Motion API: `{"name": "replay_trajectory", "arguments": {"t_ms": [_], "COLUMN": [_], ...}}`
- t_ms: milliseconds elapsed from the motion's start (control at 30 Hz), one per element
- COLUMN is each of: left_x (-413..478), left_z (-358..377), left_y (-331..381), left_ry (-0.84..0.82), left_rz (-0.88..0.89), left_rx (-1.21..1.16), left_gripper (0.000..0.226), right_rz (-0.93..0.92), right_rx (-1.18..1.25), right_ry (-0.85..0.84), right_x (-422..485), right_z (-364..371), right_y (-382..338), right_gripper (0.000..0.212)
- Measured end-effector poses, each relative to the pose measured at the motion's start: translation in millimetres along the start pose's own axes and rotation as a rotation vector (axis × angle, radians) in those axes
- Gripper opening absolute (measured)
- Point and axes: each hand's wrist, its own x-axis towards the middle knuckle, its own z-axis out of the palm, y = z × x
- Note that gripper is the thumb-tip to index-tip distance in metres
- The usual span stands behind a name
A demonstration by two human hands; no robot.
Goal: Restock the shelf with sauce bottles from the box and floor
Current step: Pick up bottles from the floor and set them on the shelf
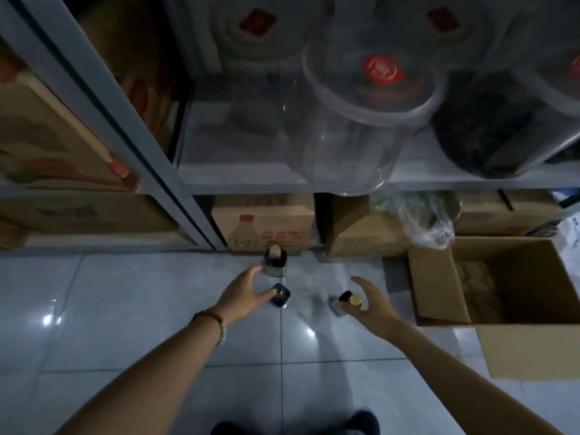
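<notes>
Firstly, the floor [157, 309], pale glossy tile, carried three dark sauce bottles, all upright. The far bottle [275, 260] stood just before the shelf [251, 180] and a printed carton [263, 224]. At the middle bottle [280, 295], the left hand [241, 291] was spread, fingertips at the cap. At the gold-capped bottle [348, 301], the right hand [372, 304] was spread and loosely curved just beside it; contact could not be told. The open cardboard box [439, 277] sat on the floor, right of the bottles.
</notes>
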Motion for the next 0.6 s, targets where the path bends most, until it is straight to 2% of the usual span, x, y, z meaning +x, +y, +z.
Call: {"name": "replay_trajectory", "arguments": {"t_ms": [133, 267, 467, 600], "left_x": [67.9, 128.3, 189.7, 214.1], "left_z": [77.4, 131.7, 176.1, 197.9], "left_y": [-55.4, -97.9, -140.9, -169.1], "left_ry": [-0.018, -0.027, 0.080, 0.123], "left_rz": [-0.010, 0.039, 0.127, 0.111], "left_rx": [-0.081, -0.105, -0.265, -0.317], "left_gripper": [0.084, 0.082, 0.092, 0.072], "right_rz": [-0.039, -0.065, -0.121, -0.133], "right_rx": [0.026, 0.135, 0.365, 0.397], "right_ry": [0.099, 0.177, 0.332, 0.411], "right_x": [54.9, 109.0, 152.8, 172.5], "right_z": [47.4, 82.6, 120.5, 145.9], "right_y": [71.6, 126.3, 179.2, 205.4], "right_gripper": [0.078, 0.084, 0.077, 0.059]}}
